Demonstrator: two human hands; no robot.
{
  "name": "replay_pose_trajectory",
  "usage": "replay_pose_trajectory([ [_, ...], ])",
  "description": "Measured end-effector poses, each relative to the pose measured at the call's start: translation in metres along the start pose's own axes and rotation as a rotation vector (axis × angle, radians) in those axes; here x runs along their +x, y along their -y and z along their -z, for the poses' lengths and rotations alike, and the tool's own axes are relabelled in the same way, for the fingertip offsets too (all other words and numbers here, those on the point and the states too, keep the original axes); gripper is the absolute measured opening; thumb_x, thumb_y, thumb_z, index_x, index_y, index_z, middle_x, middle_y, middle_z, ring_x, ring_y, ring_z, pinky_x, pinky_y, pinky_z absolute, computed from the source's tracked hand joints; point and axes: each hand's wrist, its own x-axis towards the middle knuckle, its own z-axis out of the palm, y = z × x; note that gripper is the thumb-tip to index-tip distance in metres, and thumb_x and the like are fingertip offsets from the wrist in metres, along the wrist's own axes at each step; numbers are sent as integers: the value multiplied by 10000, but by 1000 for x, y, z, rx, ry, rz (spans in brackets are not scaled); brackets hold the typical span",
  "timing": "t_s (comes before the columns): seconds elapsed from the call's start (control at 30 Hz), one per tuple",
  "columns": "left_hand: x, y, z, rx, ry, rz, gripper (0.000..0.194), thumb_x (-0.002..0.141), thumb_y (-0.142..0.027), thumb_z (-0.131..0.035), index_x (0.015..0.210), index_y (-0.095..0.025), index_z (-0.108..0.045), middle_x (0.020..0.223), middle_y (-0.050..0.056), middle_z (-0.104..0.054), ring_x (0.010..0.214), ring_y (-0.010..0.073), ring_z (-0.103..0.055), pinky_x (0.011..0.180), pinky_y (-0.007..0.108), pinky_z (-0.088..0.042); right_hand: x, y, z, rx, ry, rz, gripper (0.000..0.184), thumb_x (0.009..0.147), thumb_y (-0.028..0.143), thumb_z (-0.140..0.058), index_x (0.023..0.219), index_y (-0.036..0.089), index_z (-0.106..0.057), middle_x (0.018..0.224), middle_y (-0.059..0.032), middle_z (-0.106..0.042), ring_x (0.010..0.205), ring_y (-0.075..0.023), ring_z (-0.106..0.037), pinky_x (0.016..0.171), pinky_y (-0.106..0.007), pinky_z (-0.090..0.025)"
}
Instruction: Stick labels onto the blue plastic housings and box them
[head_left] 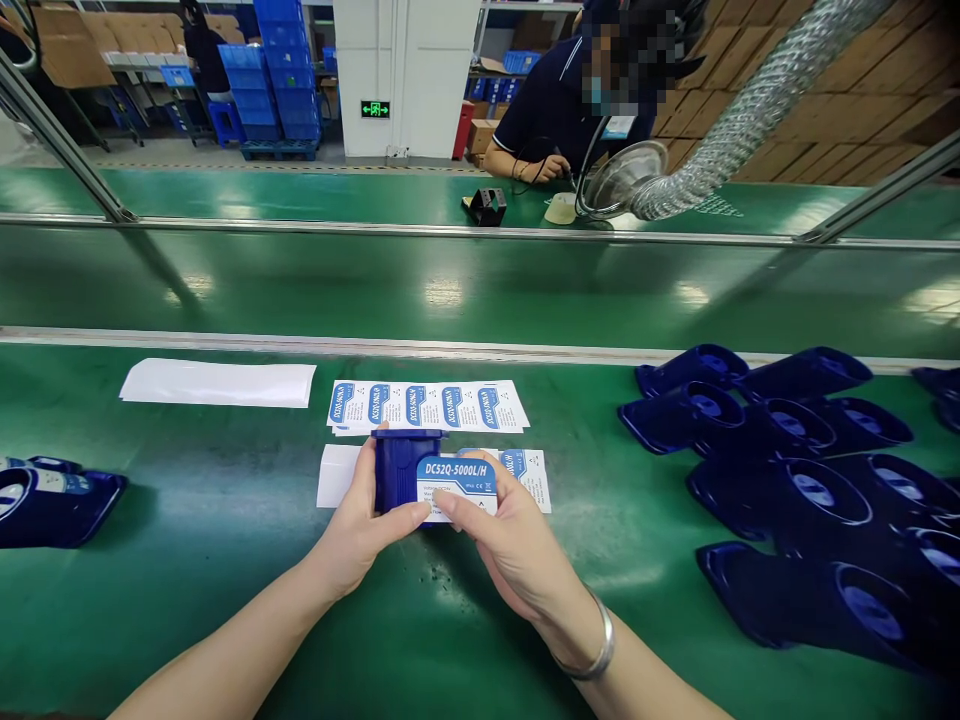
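Between both hands is a dark blue plastic housing, held up over the green table. My left hand grips its left side, thumb across the front. A white and blue label printed DC52Q-5000L/H lies against the housing's right part. My right hand pinches that label, thumb on its face and fingers behind. Whether the label is fully stuck down I cannot tell. Behind the hands lies a partly covered label sheet, and beyond it a stack of label sheets.
Several blue housings lie grouped on the right. Another housing rests at the left edge. A blank white sheet is at the back left. Across the conveyor, a person works beside a flexible metal duct.
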Motion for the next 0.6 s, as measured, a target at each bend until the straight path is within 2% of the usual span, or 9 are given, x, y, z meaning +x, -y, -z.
replay_pose_trajectory([
  [0.27,-1,-2,-3,0,-28,-8,1026,870,-322,-766,1653,-325,-103,1610,79,-381,1441,304,-416,1189,422,-378,-2,2,-1,25,14,-3,646,632,471,-851,1071,181,-476,946,19,-620,824,9,-583,787,-112,-515],
  [0.43,0,1,1,1,-20,-6,1015,881,-325,-756,1648,-357,-92,1640,55,-332,1475,292,-372,1189,397,-383,-3,0,-1,10,42,-3,624,658,487,-832,1072,177,-484,975,20,-627,840,26,-587,801,-85,-512],
  [0.6,0,1,-2,-53,-144,23,847,949,-417,-670,1633,-330,-178,1633,45,-348,1482,273,-362,1193,381,-379,-4,-8,-6,-91,50,19,613,694,532,-793,1104,180,-503,1055,7,-635,918,15,-603,870,-96,-530],
])
